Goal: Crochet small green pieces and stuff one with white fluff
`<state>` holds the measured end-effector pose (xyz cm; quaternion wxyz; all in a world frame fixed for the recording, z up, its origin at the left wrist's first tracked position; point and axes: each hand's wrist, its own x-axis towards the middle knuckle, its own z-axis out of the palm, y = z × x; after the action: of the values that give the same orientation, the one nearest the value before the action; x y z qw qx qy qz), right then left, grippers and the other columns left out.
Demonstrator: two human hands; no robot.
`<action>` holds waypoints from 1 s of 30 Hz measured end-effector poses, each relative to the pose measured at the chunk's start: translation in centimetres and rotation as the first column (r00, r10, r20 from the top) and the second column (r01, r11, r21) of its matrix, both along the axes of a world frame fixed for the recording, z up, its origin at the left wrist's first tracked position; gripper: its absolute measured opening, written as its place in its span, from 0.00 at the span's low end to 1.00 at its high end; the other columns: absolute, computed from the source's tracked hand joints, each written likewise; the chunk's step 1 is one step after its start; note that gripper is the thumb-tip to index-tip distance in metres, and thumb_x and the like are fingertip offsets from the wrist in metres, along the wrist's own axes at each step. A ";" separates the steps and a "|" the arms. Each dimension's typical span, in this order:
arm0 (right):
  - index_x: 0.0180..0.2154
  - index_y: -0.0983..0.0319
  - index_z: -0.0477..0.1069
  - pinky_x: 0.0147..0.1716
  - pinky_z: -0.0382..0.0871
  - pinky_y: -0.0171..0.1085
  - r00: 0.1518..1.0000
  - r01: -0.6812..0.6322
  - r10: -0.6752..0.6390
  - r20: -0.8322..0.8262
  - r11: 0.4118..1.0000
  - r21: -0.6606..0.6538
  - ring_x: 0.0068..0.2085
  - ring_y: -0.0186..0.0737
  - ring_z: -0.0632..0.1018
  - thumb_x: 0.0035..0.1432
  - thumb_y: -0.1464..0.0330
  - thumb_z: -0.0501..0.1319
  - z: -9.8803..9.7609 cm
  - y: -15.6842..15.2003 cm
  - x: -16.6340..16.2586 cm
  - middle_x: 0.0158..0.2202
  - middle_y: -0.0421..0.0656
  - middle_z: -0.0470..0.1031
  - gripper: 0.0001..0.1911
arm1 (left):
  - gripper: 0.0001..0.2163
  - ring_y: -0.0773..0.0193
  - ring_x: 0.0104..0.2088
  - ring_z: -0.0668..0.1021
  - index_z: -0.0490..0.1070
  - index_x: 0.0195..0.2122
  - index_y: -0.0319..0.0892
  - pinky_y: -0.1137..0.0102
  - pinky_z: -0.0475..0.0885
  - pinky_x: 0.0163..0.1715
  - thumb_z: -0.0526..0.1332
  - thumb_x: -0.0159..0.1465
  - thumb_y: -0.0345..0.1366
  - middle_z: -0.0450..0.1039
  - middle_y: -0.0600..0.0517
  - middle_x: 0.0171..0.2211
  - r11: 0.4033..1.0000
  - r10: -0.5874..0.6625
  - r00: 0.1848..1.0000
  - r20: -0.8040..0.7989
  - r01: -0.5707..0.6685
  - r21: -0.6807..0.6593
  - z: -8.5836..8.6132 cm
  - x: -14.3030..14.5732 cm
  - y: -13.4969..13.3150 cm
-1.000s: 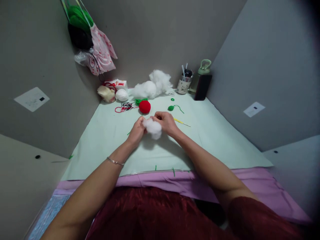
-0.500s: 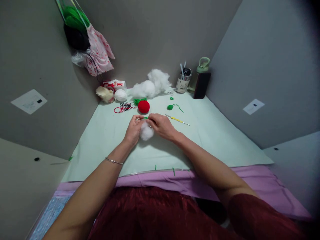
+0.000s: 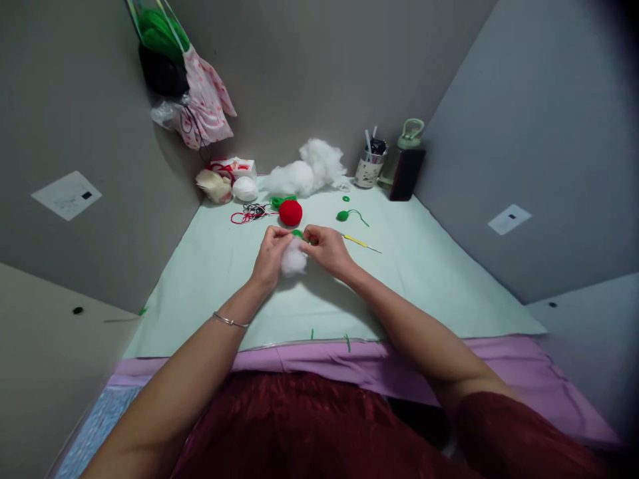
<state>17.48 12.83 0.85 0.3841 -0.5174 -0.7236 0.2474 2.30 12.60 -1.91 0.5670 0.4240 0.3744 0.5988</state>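
Observation:
My left hand [image 3: 269, 254] and my right hand [image 3: 325, 248] meet over the middle of the pale green mat [image 3: 424, 266]. Between them sits a tuft of white stuffing [image 3: 293, 259], and a small green crocheted piece [image 3: 298, 233] shows at my fingertips. Both hands are closed in a pinch: the left grips the stuffing, the right the green piece. A red crocheted ball [image 3: 290, 212] lies just beyond my hands. A yellow-handled crochet hook [image 3: 360, 242] lies to the right of my right hand.
At the back lie a heap of white stuffing [image 3: 305, 171], a white ball [image 3: 244, 189], tangled red and black thread [image 3: 248, 213], another green piece with a tail [image 3: 343, 215], a cup of pens [image 3: 368, 167], a green bottle [image 3: 407, 143]. Bags [image 3: 194, 100] hang on the left wall.
The stuffing has been squeezed smaller and drawn in between my hands. The small green piece has come into sight at my fingertips. My hands have shifted slightly toward the red ball.

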 end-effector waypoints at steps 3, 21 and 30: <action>0.22 0.59 0.60 0.28 0.51 0.35 0.999 0.033 -0.034 -0.042 0.999 -0.042 0.26 0.33 0.60 0.51 0.66 0.60 -0.1 0.3 0.2 0.20 0.34 0.61 0.11 | 0.14 0.67 0.32 0.76 0.68 0.36 0.42 0.74 0.69 0.31 0.70 0.57 0.43 0.76 0.52 0.37 0.998 -0.055 0.997 0.045 0.053 0.027 0.1 -0.1 0.2; 0.24 0.59 0.62 0.27 0.49 0.35 0.963 -0.168 0.133 -0.236 0.976 -0.137 0.25 0.31 0.57 0.55 0.58 0.60 0.2 0.1 -0.1 0.21 0.33 0.57 0.15 | 0.12 0.67 0.29 0.72 0.73 0.40 0.42 0.73 0.66 0.30 0.70 0.56 0.37 0.73 0.54 0.34 0.993 0.010 0.990 -0.138 0.007 0.119 -0.4 -0.3 0.2; 0.28 0.59 0.66 0.31 0.53 0.35 0.992 -0.116 0.116 0.041 0.993 0.005 0.27 0.34 0.62 0.60 0.62 0.59 0.6 0.2 1.0 0.23 0.34 0.64 0.10 | 0.18 0.66 0.30 0.72 0.72 0.39 0.42 0.72 0.66 0.30 0.73 0.52 0.43 0.72 0.53 0.34 0.996 -0.064 0.990 -0.123 0.072 0.058 -0.2 -0.6 0.6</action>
<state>18.45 13.03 1.42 0.3564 -0.4780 -0.7609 0.2560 1.72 13.19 -2.10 0.5497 0.4896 0.3746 0.5637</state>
